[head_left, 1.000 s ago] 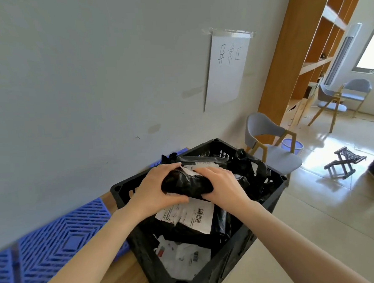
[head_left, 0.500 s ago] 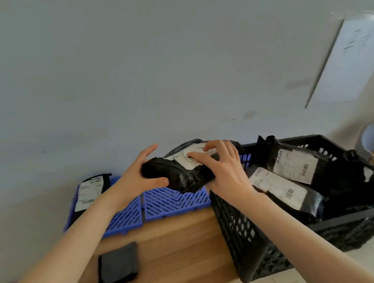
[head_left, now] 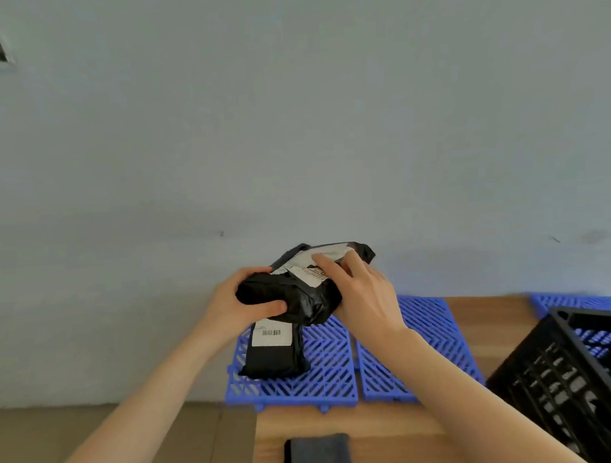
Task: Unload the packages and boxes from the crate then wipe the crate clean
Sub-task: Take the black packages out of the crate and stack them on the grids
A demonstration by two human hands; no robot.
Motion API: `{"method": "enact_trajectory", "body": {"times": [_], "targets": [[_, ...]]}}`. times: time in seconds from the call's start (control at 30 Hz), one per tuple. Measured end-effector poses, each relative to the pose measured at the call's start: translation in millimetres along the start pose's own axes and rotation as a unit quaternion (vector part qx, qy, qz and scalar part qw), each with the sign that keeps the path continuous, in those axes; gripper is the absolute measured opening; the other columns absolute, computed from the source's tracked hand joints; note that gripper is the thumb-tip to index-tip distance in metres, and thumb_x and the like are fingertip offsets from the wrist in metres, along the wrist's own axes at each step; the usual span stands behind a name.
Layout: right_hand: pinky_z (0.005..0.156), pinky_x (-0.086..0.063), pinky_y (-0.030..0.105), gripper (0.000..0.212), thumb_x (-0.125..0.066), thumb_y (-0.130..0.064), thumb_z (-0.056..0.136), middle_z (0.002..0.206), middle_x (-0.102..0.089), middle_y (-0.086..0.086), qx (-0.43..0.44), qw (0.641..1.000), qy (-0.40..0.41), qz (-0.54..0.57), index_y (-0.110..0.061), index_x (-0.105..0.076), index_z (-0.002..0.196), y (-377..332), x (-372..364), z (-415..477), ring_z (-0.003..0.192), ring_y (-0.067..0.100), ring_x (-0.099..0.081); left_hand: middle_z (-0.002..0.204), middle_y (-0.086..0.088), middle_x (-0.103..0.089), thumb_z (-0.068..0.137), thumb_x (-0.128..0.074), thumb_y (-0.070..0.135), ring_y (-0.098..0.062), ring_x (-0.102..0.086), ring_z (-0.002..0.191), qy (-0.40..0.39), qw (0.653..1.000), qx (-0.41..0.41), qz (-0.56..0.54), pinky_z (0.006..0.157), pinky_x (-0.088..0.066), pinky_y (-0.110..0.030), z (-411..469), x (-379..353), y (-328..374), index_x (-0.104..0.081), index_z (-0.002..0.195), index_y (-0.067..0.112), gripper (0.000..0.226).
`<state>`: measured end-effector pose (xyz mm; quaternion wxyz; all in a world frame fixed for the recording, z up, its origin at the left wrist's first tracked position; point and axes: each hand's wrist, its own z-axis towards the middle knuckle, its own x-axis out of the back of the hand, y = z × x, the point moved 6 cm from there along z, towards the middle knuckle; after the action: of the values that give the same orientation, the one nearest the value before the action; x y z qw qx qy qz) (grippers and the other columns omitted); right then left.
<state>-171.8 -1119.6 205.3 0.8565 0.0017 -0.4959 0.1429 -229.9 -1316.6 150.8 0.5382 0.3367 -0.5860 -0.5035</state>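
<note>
Both hands hold a bundle of black plastic packages (head_left: 300, 292) with white labels in the air above the blue grid mats. My left hand (head_left: 235, 309) grips its left end. My right hand (head_left: 363, 297) grips its right side, fingers over a label. Below the bundle another black package (head_left: 274, 353) with a barcode label lies flat on the left blue mat (head_left: 327, 369). The black crate (head_left: 570, 369) stands at the lower right, only its left corner in view, its contents hidden.
A second blue mat (head_left: 429, 345) lies right of the first, a third (head_left: 580, 302) behind the crate, all on a wooden surface (head_left: 488, 320) against the grey wall. A dark grey cloth (head_left: 318, 457) lies at the surface's near edge. Tiled floor (head_left: 95, 444) is at the lower left.
Both hands have lifted the black bundle out of the crate and carried it left over the blue mats. The view has swung left, so the crate now sits at the right edge.
</note>
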Motion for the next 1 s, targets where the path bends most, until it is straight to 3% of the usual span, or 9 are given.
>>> {"method": "enact_trajectory", "body": {"times": [0.1, 0.17, 0.27, 0.4, 0.47, 0.53, 0.63, 0.77, 1.0], "targets": [[0.054, -0.048, 0.037, 0.075, -0.064, -0.003, 0.081, 0.108, -0.050, 0.004, -0.064, 0.995, -0.061, 0.041, -0.029, -0.036, 0.147, -8.6, -46.2, 29.5, 0.071, 0.025, -0.052, 0.096, 0.015, -0.070, 0.058, -0.092, 0.018, 0.009, -0.064, 0.086, 0.033, 0.999, -0.002, 0.010, 0.067, -0.047, -0.004, 25.1, 27.3, -22.9, -0.066, 0.106, 0.039, 0.059], [0.065, -0.052, 0.042, 0.075, -0.061, 0.002, 0.084, 0.112, -0.048, 0.003, -0.088, 0.983, -0.087, 0.138, -0.029, -0.036, 0.147, -9.0, -72.0, 40.3, 0.077, 0.026, -0.054, 0.097, 0.016, -0.070, 0.056, -0.093, 0.021, 0.008, -0.063, 0.088, 0.048, 0.999, 0.002, 0.018, 0.070, -0.047, -0.007, 36.3, 36.0, -37.9, -0.065, 0.105, 0.042, 0.060], [0.091, -0.050, 0.026, 0.072, -0.063, 0.004, 0.085, 0.125, -0.048, -0.002, -0.136, 0.944, -0.136, 0.266, -0.029, -0.040, 0.145, -0.9, -111.5, 41.0, 0.106, 0.016, -0.056, 0.101, 0.019, -0.067, 0.055, -0.094, 0.025, 0.010, -0.061, 0.092, 0.070, 0.997, 0.019, 0.015, 0.071, -0.046, -0.007, 43.6, 37.0, -67.4, -0.062, 0.108, 0.044, 0.065], [0.077, -0.053, 0.017, 0.063, -0.044, 0.012, 0.089, 0.123, -0.057, -0.012, -0.282, 0.840, -0.192, 0.421, -0.035, -0.053, 0.130, 13.2, -163.7, 27.7, 0.115, 0.006, -0.057, 0.105, 0.019, -0.064, 0.058, -0.093, 0.026, 0.011, -0.059, 0.097, 0.082, 0.996, 0.039, 0.012, 0.073, -0.046, -0.005, 43.1, 23.7, -109.6, -0.055, 0.110, 0.050, 0.069], [0.070, -0.051, 0.011, 0.048, -0.044, 0.002, 0.095, 0.120, -0.061, -0.014, -0.355, 0.775, -0.186, 0.489, -0.036, -0.057, 0.122, 21.4, -184.1, 18.2, 0.113, 0.002, -0.057, 0.108, 0.021, -0.062, 0.060, -0.092, 0.026, 0.011, -0.057, 0.100, 0.080, 0.996, 0.044, 0.020, 0.076, -0.044, -0.003, 37.2, 10.5, -128.8, -0.051, 0.112, 0.051, 0.071], [0.076, -0.050, 0.011, 0.032, -0.051, -0.018, 0.098, 0.126, -0.060, -0.012, -0.388, 0.748, -0.195, 0.501, -0.035, -0.058, 0.125, 26.5, -205.4, 6.2, 0.113, 0.000, -0.056, 0.115, 0.022, -0.058, 0.061, -0.091, 0.029, 0.010, -0.055, 0.105, 0.064, 0.996, 0.055, 0.031, 0.080, -0.044, -0.003, 30.9, -4.1, -147.6, -0.049, 0.119, 0.046, 0.074], [0.097, -0.051, 0.027, 0.048, -0.066, -0.038, 0.089, 0.132, -0.057, -0.011, -0.399, 0.754, -0.222, 0.473, -0.034, -0.052, 0.135, 30.4, -233.7, -11.3, 0.120, 0.008, -0.054, 0.123, 0.021, -0.053, 0.061, -0.088, 0.037, 0.008, -0.050, 0.113, 0.030, 0.995, 0.068, 0.061, 0.089, -0.045, -0.011, 26.7, -21.6, -173.2, -0.047, 0.130, 0.038, 0.080], [0.092, -0.049, 0.018, 0.062, -0.068, -0.017, 0.090, 0.139, -0.051, -0.010, -0.368, 0.792, -0.258, 0.413, -0.033, -0.039, 0.142, 31.6, -257.2, -30.6, 0.120, 0.005, -0.052, 0.133, 0.022, -0.045, 0.061, -0.084, 0.043, 0.006, -0.046, 0.121, -0.027, 0.991, 0.083, 0.096, 0.100, -0.046, -0.026, 25.0, -34.9, -198.4, -0.041, 0.135, 0.041, 0.085], [0.104, -0.043, 0.022, 0.071, -0.054, -0.002, 0.095, 0.151, -0.035, -0.007, -0.358, 0.793, -0.293, 0.397, -0.031, -0.023, 0.152, 28.9, -284.0, -46.3, 0.131, 0.008, -0.043, 0.157, 0.018, -0.023, 0.068, -0.081, 0.049, -0.003, -0.022, 0.144, -0.115, 0.973, 0.095, 0.175, 0.117, -0.027, -0.030, 24.6, -46.1, -225.1, -0.014, 0.151, 0.046, 0.107]]}}
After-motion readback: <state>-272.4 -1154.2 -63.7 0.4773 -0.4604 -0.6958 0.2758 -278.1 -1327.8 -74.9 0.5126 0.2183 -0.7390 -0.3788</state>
